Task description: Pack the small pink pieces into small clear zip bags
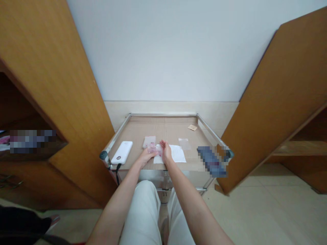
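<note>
My left hand [146,157] is closed on a small clear plastic bag [154,149] with pinkish marks, held low over the tabletop. Beside the bag's right side, my right hand [166,151] is raised on edge with its fingers stretched out; whether it touches the bag is hard to see. Under both hands lies a white sheet of paper [178,154], partly covered. Just behind the left hand is a stack of small clear bags [149,141]. Another flat clear bag [183,143] rests near the paper's back right edge.
The cardboard-covered table [168,126] has a metal rim. On its left lies a white power bank [122,152] with a black cable [118,173]. A small tan card [192,127] is at the back right, a blurred-out dark item [213,163] at the front right. Wooden cabinets flank the table.
</note>
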`<act>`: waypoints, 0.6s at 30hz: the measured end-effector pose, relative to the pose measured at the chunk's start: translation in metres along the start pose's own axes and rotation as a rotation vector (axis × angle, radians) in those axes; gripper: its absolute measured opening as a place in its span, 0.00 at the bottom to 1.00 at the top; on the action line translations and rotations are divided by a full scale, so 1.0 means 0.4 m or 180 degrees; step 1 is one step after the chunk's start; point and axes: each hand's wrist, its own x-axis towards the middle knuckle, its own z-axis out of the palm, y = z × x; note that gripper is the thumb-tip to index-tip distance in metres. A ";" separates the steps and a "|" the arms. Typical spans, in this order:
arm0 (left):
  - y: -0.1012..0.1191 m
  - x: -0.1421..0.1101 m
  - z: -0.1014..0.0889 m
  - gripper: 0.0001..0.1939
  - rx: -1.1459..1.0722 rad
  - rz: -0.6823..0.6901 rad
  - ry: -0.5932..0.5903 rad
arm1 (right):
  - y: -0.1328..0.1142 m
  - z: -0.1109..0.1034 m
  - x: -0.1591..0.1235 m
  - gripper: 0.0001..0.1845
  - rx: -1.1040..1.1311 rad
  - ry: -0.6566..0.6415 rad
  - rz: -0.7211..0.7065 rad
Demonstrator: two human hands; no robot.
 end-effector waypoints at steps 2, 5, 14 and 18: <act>0.003 0.000 0.004 0.18 0.0071 0.0022 -0.0005 | 0.002 0.000 0.001 0.15 -0.0027 0.0036 -0.0004; 0.006 0.000 0.008 0.18 0.0140 0.0053 -0.0057 | 0.003 0.000 -0.001 0.15 -0.0088 0.0080 0.0005; 0.004 0.002 0.013 0.19 0.0304 0.0139 0.0048 | -0.004 0.001 -0.004 0.16 -0.0126 0.0087 0.0005; -0.001 0.003 0.014 0.19 0.0282 0.0173 0.0084 | -0.008 -0.001 -0.004 0.15 0.0004 0.0061 -0.0086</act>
